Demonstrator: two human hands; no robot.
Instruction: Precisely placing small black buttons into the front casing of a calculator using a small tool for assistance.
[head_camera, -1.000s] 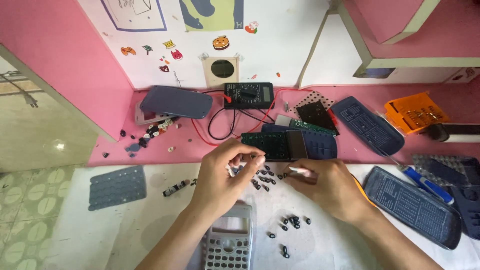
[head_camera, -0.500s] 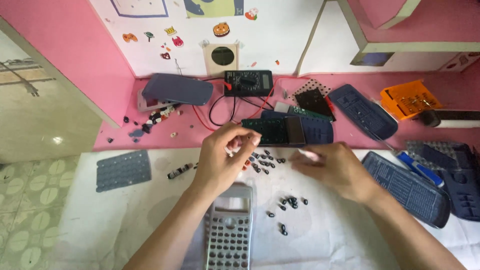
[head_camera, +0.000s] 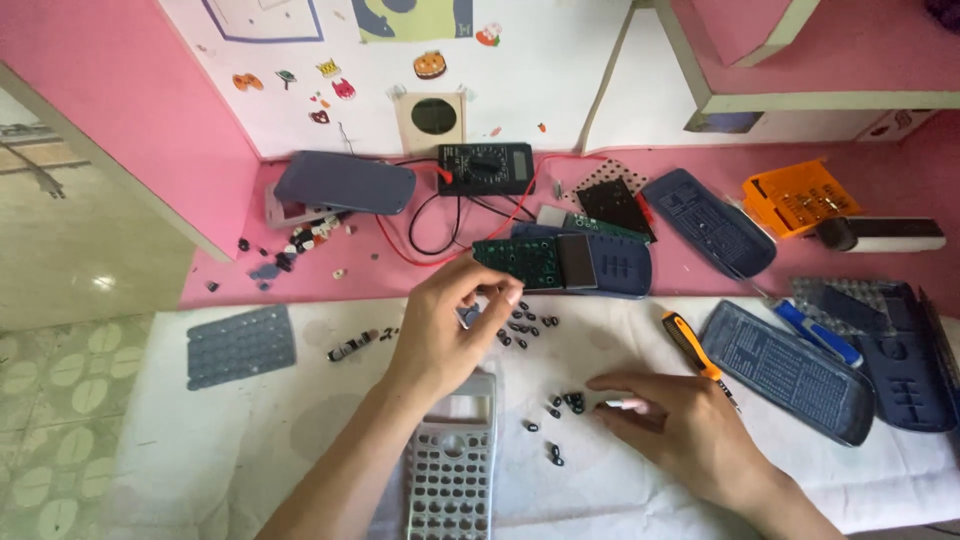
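Observation:
My left hand (head_camera: 445, 335) hovers over the white cloth (head_camera: 250, 440) with thumb and fingers pinched on a small grey piece (head_camera: 468, 318). Just below it lies a grey calculator front shell (head_camera: 452, 475) with empty key holes. Small black keys (head_camera: 527, 325) are scattered beside the left fingertips. My right hand (head_camera: 685, 425) lies low on the cloth, fingers stretched out flat, its tips touching a second cluster of black keys (head_camera: 568, 404). It holds nothing. A green circuit board (head_camera: 528, 262) on a dark blue calculator body (head_camera: 610, 268) lies just beyond the left hand.
An orange-handled screwdriver (head_camera: 690, 345) lies right of my hands. Dark blue calculator covers (head_camera: 785, 372) fill the right side. A multimeter (head_camera: 485, 167) with red and black leads sits at the back. A grey rubber keypad (head_camera: 240, 345) lies left, an orange bit box (head_camera: 800, 195) far right.
My right hand has left the spot beside my left hand and dropped toward me onto the lower cluster of black keys. The left hand stays pinched in place.

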